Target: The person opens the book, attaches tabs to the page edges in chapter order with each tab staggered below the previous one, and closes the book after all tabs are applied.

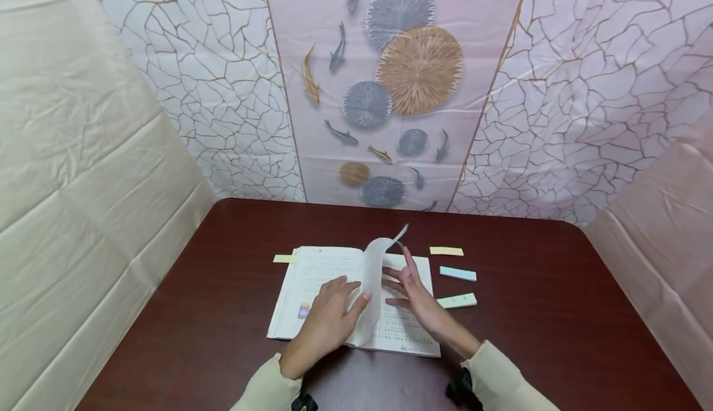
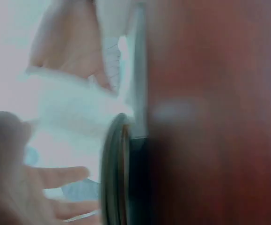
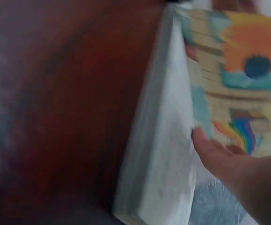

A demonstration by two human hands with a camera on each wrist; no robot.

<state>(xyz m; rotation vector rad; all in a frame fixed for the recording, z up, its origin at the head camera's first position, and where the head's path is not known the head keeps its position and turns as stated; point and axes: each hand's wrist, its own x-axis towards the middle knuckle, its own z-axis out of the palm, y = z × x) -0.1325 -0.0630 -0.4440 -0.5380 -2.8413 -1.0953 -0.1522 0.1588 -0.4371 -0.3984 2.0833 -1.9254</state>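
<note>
A book [image 1: 328,262] lies open on the dark red-brown table, with a page [image 1: 372,293] standing curved up from its middle. My left hand [image 1: 330,313] rests on the left-hand page, fingers extended, thumb against the raised page. To the right of that page is my right hand [image 1: 414,296], its fingers spread and reaching toward the page's upper edge. The right wrist view shows a colourful illustrated page [image 3: 254,56] beside the right hand [image 3: 219,157]. In the left wrist view the page [image 2: 74,101] is blurred.
A yellow tab [image 1: 285,259] sticks out from the book's left edge. Right of the book lie a yellow strip [image 1: 446,251], a blue strip [image 1: 458,273] and a green strip [image 1: 458,301]. Patterned cloth [image 1: 364,169] hangs behind the table [image 1: 184,330], and plain cloth encloses both sides.
</note>
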